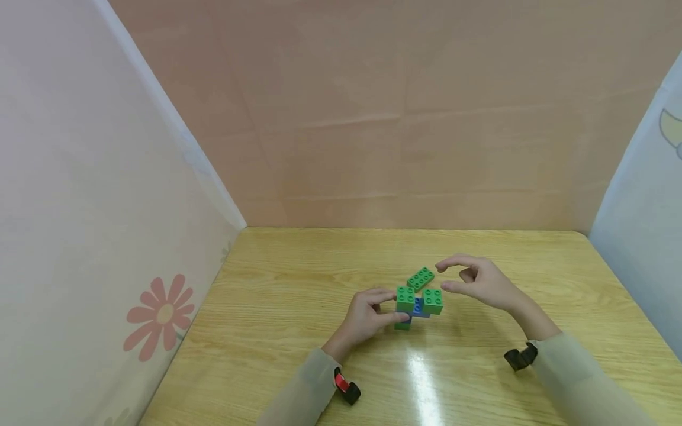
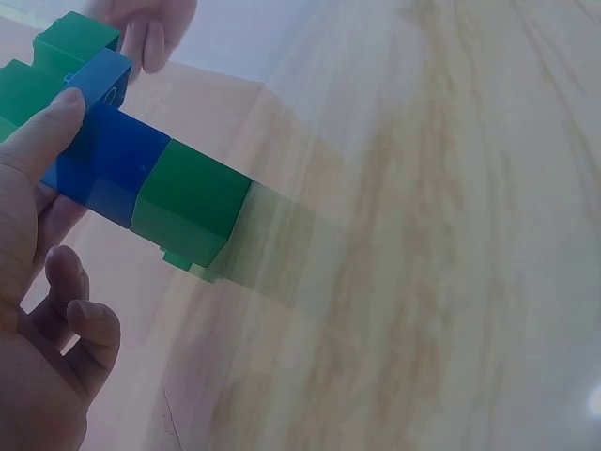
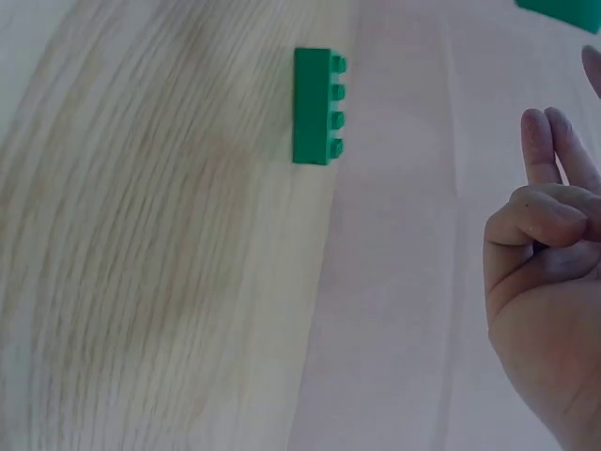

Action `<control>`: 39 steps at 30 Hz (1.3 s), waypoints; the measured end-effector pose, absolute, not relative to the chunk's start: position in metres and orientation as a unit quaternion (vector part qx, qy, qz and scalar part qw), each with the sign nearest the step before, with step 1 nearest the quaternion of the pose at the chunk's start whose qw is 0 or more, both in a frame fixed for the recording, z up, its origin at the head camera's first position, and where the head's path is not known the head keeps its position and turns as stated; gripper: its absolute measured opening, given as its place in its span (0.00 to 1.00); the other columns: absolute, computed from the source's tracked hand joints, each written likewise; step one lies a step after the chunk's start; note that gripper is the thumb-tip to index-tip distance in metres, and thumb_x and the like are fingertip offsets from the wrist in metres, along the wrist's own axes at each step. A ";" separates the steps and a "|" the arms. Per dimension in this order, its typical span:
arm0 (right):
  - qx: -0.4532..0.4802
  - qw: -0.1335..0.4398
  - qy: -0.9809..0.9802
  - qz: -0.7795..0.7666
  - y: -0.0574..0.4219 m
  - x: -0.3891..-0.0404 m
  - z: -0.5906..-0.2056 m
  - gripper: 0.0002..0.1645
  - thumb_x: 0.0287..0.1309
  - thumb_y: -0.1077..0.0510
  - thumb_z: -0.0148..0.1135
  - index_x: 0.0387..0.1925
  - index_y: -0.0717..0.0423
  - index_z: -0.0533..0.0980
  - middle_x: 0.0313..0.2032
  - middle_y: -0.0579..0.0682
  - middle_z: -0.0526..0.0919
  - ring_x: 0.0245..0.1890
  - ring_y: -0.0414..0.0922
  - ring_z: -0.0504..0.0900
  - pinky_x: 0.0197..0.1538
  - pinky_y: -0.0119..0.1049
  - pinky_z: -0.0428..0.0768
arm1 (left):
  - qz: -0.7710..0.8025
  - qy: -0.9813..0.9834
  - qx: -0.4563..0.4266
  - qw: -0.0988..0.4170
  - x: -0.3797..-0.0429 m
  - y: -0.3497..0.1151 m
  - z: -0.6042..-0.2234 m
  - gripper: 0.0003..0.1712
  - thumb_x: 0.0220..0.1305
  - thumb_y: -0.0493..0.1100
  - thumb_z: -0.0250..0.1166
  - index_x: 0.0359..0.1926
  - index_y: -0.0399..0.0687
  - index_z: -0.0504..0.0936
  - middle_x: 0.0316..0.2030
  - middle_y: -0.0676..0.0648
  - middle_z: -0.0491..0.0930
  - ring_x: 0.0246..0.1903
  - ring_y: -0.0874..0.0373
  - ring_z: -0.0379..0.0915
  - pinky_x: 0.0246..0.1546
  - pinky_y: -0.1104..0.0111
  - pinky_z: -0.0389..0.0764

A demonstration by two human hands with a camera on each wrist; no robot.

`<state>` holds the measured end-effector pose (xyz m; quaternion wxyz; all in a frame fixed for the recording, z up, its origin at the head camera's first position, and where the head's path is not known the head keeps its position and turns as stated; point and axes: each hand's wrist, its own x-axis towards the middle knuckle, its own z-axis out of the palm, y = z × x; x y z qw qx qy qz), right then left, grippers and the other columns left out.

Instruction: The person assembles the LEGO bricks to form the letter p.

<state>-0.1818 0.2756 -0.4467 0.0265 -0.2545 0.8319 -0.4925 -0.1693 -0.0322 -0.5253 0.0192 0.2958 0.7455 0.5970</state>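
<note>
My left hand (image 1: 364, 316) grips a built piece of toy building bricks, thumb on the near side and fingers behind. In the left wrist view this piece shows a blue brick (image 2: 113, 164) with a green brick (image 2: 192, 202) at its lower end. At its top are a green brick (image 1: 405, 297) and, on a blue arm to the right, another green brick (image 1: 433, 303). My right hand (image 1: 482, 283) hovers just right of the piece, thumb and forefinger apart, holding nothing. A loose green eight-stud brick (image 1: 421, 278) lies behind the piece, studs up.
The wooden table (image 1: 298, 266) ends at a pinkish cloth wall (image 1: 341, 171) behind. Pale cloth sides stand at left and right, the left one bearing a red flower print (image 1: 164, 313). Each wrist wears a black strap.
</note>
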 end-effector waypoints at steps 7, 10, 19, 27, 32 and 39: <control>-0.242 0.063 0.849 -0.467 0.279 -0.207 -0.463 0.28 0.58 0.56 0.79 0.59 0.54 0.81 0.55 0.55 0.83 0.16 0.36 0.58 0.53 0.57 0.80 | 0.599 0.743 0.298 0.020 -0.169 -0.033 -0.526 0.22 0.61 0.43 0.78 0.57 0.51 0.88 0.52 0.58 0.86 0.27 0.50 0.65 0.26 0.74 0.65; -0.230 0.088 0.850 -0.465 0.280 -0.217 -0.471 0.32 0.57 0.55 0.79 0.61 0.57 0.79 0.58 0.62 0.81 0.16 0.35 0.58 0.32 0.40 0.80 | 0.601 0.742 0.296 0.021 -0.169 -0.032 -0.525 0.22 0.61 0.43 0.78 0.57 0.51 0.88 0.52 0.59 0.86 0.26 0.50 0.65 0.26 0.74 0.65; -0.219 0.119 0.861 -0.443 0.278 -0.242 -0.497 0.39 0.56 0.54 0.80 0.67 0.57 0.75 0.65 0.58 0.77 0.25 0.37 0.66 0.28 0.33 0.72 | 0.606 0.735 0.303 0.017 -0.169 -0.029 -0.525 0.22 0.61 0.41 0.78 0.57 0.48 0.88 0.53 0.54 0.86 0.25 0.51 0.63 0.24 0.74 0.65; -0.218 0.181 0.838 -0.467 0.267 -0.255 -0.509 0.39 0.58 0.60 0.78 0.70 0.58 0.73 0.71 0.63 0.68 0.13 0.37 0.61 0.22 0.32 0.71 | 0.605 0.735 0.306 0.008 -0.170 -0.033 -0.529 0.22 0.61 0.43 0.78 0.57 0.48 0.88 0.53 0.54 0.86 0.25 0.50 0.64 0.24 0.74 0.65; -0.217 0.190 0.843 -0.455 0.265 -0.258 -0.515 0.33 0.59 0.62 0.76 0.66 0.55 0.77 0.68 0.59 0.75 0.30 0.42 0.79 0.36 0.33 0.80 | 0.594 0.742 0.310 0.007 -0.170 -0.032 -0.530 0.23 0.62 0.44 0.78 0.58 0.48 0.88 0.53 0.56 0.86 0.24 0.52 0.64 0.24 0.74 0.66; -0.235 0.173 0.848 -0.443 0.266 -0.262 -0.519 0.26 0.60 0.60 0.76 0.60 0.55 0.81 0.62 0.55 0.80 0.65 0.60 0.72 0.59 0.48 0.78 | 0.601 0.741 0.298 0.013 -0.169 -0.030 -0.529 0.21 0.62 0.43 0.78 0.57 0.50 0.89 0.52 0.54 0.86 0.24 0.51 0.63 0.24 0.74 0.65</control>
